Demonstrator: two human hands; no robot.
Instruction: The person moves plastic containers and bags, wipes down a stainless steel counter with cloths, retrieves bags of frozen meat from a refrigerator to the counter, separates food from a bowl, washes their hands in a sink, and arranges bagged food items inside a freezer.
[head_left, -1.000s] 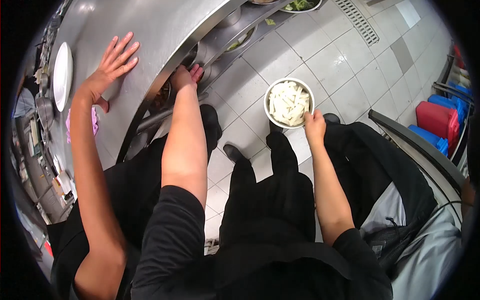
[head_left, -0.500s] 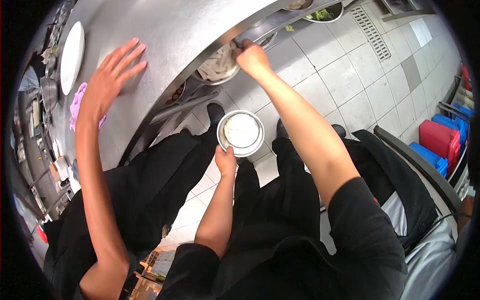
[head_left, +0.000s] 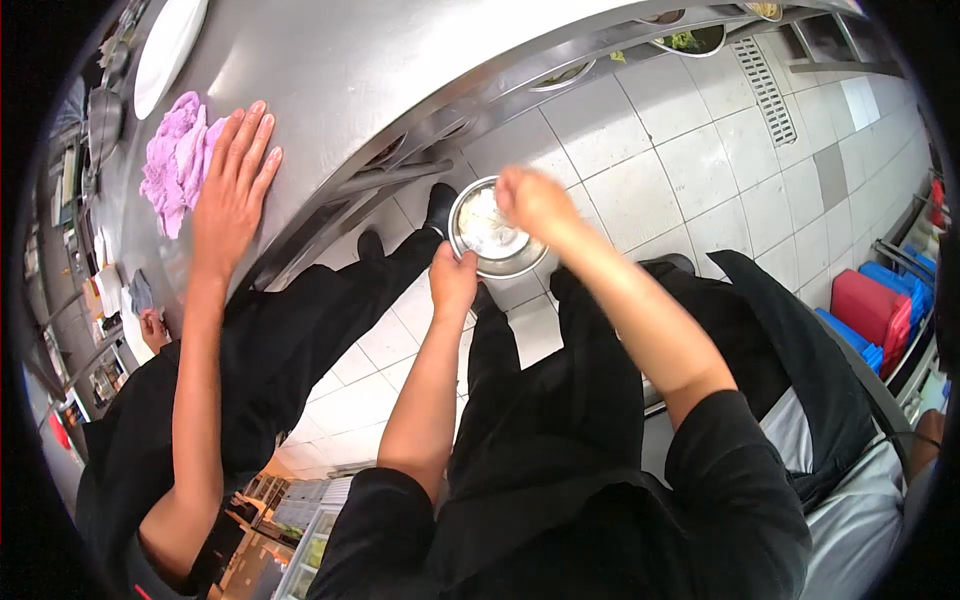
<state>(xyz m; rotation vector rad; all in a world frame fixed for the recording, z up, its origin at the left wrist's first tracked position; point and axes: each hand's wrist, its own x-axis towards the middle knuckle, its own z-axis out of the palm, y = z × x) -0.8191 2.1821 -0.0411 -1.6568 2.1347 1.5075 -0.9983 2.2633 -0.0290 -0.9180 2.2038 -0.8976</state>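
In my left hand (head_left: 453, 280) is a round metal bowl (head_left: 515, 266), gripped by its near rim with the thumb over the edge. Pale, whitish food (head_left: 480, 215) lies inside it. My right hand (head_left: 537, 208) is over the right side of the bowl, slightly blurred, its fingers closed and pointing inward. Whatever those fingers hold, if anything, is hidden.
A co-worker's hand (head_left: 232, 195) rests flat on the steel counter (head_left: 330, 80), touching a pink cloth (head_left: 178, 165). Beyond lies a white plate (head_left: 170, 50). Food pans (head_left: 695, 42) sit under the counter edge. Red and blue bins (head_left: 872, 305) stand right, on the tiled floor (head_left: 690, 165).
My right hand has come back from the pan of pale strips under the counter to the bowl. That pan is out of sight. The co-worker's hand now lies flat against the cloth.
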